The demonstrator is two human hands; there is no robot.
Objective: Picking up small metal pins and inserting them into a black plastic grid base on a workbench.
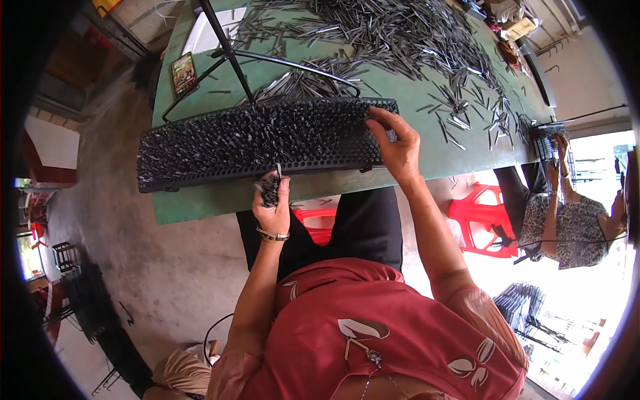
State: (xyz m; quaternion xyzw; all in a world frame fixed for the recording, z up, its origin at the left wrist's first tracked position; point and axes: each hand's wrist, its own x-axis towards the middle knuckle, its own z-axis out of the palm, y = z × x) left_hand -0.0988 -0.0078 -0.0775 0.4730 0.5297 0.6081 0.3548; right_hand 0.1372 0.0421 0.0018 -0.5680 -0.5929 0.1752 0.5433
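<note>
Red shirt [313, 320] nearest; the left hand [272, 215] clutches dark strips [269, 190] below the bristly board [213, 147], presumably for easy reach; the right hand [401, 143] curls at its right end, grip unclear.

My left grip [272, 217] is closed, its thumb [285, 189] standing along the right side and its fingers curled in on the left. Just below it, my left wrist [272, 239] is nearly straight, and the left forearm [257, 287] slopes down and slightly left. My right grip [403, 148] sits higher, well to the right of the left one, thumb and index finger pointing left with a gap between them; whether they clasp anything I cannot make out. From there my right forearm [430, 223] runs down and to the right.
</note>
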